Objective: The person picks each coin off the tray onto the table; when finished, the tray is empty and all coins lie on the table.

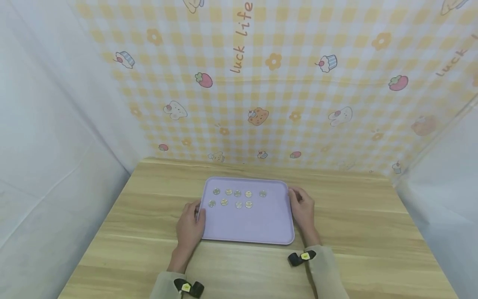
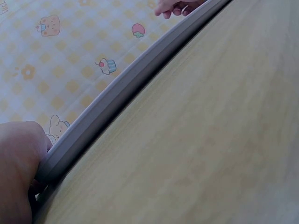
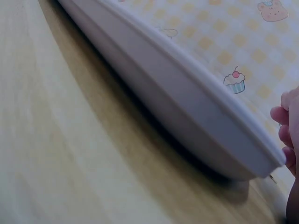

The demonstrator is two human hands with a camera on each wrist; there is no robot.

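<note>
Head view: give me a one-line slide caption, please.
Left hand gripping one side of a purple tray with nine round discs, right hand at the opposite side.

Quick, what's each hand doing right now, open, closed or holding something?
Left hand: closed, holding the purple tray by its left edge.
Right hand: fingers curled at the tray's right edge; can't tell whether it grips.

Dim, blurry wrist views show dark shadow beneath the tray [image 3: 187, 102].
</note>
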